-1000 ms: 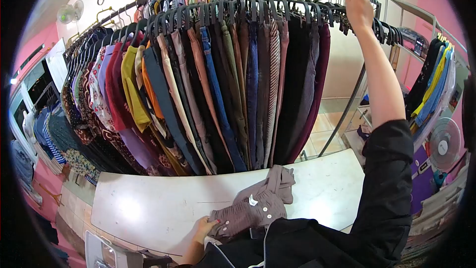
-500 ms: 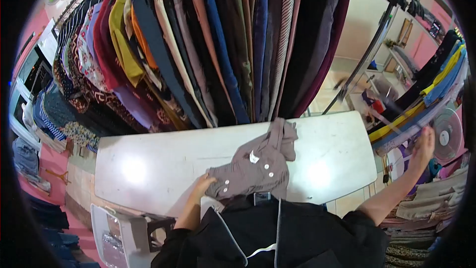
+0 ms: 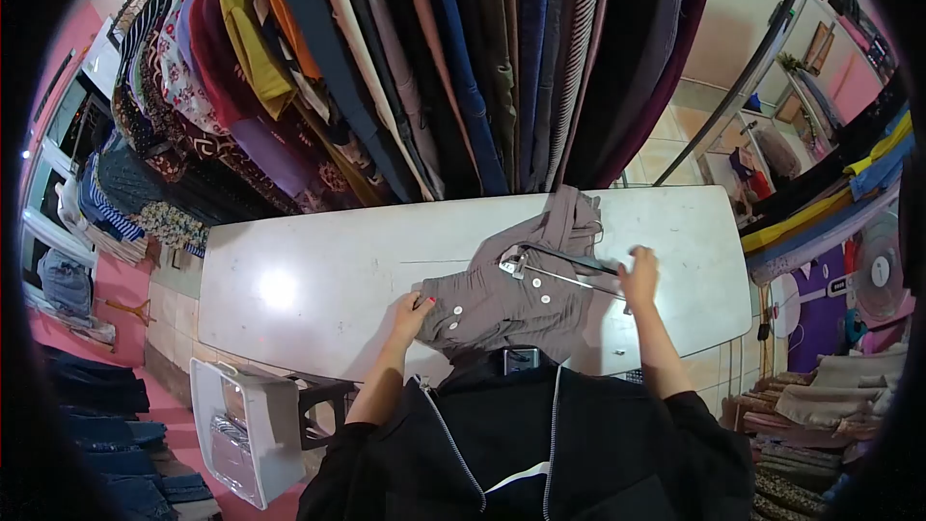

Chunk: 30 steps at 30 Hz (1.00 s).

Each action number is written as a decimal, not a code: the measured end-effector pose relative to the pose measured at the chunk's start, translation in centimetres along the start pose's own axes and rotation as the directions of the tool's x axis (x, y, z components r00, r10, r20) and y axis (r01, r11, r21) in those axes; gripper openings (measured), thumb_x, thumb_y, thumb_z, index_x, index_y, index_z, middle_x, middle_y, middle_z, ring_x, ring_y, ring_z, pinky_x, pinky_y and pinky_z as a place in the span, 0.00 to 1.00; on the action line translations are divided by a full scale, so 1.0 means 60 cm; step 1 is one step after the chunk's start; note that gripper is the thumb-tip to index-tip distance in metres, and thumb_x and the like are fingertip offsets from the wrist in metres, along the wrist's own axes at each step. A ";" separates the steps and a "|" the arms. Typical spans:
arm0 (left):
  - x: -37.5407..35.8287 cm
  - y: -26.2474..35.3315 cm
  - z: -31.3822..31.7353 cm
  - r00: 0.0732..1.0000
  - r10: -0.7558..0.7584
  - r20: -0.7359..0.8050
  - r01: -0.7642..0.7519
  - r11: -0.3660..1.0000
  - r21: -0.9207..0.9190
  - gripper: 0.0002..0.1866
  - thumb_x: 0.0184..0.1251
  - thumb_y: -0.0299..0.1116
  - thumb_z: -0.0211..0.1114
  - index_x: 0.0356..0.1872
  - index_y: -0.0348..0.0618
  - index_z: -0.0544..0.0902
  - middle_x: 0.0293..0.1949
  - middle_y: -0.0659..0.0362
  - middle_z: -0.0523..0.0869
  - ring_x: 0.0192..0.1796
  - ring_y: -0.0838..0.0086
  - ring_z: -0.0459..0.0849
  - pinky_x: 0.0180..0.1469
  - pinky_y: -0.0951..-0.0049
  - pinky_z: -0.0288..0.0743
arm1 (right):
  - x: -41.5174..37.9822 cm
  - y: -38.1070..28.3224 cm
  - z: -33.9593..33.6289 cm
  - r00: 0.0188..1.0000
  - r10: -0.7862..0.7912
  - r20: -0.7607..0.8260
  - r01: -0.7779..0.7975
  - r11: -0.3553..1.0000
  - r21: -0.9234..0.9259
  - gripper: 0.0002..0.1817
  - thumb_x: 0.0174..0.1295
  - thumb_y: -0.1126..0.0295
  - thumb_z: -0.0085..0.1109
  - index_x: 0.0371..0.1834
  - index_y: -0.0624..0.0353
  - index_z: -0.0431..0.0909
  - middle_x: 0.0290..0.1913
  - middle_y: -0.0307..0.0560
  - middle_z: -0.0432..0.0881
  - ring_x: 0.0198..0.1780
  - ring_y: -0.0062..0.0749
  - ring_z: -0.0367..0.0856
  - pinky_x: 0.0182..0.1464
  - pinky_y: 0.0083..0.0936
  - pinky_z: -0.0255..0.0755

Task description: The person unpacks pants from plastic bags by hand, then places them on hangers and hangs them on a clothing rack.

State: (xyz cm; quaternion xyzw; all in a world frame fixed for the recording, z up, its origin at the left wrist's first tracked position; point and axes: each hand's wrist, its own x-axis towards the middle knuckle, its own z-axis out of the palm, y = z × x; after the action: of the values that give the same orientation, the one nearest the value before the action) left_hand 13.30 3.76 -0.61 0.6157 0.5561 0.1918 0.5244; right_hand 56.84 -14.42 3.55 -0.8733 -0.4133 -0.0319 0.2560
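"Head camera, left to right: what is about the hands?"

"Outward of the left hand (image 3: 413,316) and lower, a white container (image 3: 275,425). The hand itself is closed on the left end of a grey-brown garment (image 3: 503,307), thumb on top."

"And the garment?"

"It lies on the white table (image 3: 690,270) between the hands, spread toward the wearer's body, with pale buttons on it. Beyond both hands stands a row of hanging clothes (image 3: 458,68)."

"How might it handle?"

"Light and soft, I'd judge; it wrinkles easily and would sag if raised by one end. The gathered left edge seems a sound grip, best matched by a second hold opposite. The buttons look better left unpulled."

"What about the right hand (image 3: 639,280)?"

"Well apart from the left, it grips the near end of a hanger (image 3: 569,257), whose dark bar and thin rod reach over the garment. I cannot tell whether its far end is fastened to the cloth. Farther right of that hand sit folded clothes (image 3: 834,400)."
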 end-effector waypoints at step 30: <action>-0.031 0.117 0.000 0.940 0.333 -0.074 -0.336 0.941 -0.045 0.11 0.56 0.27 0.68 0.41 0.38 0.81 0.27 0.62 0.80 0.31 0.81 0.75 0.37 0.79 0.70 | 0.087 -0.203 -0.005 0.849 -0.304 0.431 0.228 0.948 0.221 0.20 0.48 0.65 0.69 0.41 0.59 0.73 0.38 0.58 0.81 0.43 0.55 0.80 0.43 0.44 0.72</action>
State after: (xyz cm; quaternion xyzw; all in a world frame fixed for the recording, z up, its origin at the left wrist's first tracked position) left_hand 16.15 3.29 6.08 0.6795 0.4547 0.3138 0.4828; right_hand 51.34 -4.45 10.33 -0.7662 -0.5804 0.1742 0.2138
